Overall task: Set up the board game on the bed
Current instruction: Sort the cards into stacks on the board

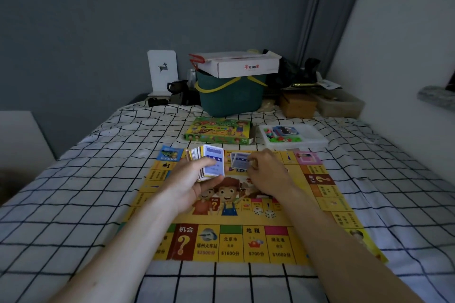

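Along the near edge of the game board (pixel 256 243) the squares read 机会 (with a large question mark), $2000, 北京市 $1600, 地税 $700 and $1000. Its right edge shows another 机会 square. The white carton (pixel 248 66) carries a red logo, its characters too small to read.

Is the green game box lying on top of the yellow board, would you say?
No, the game box lies on the bedsheet beyond the board.

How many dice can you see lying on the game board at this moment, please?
2. One die and the other die lie close together on the game board, just right of the cartoon figures in its middle. More may be hidden in the white tray.
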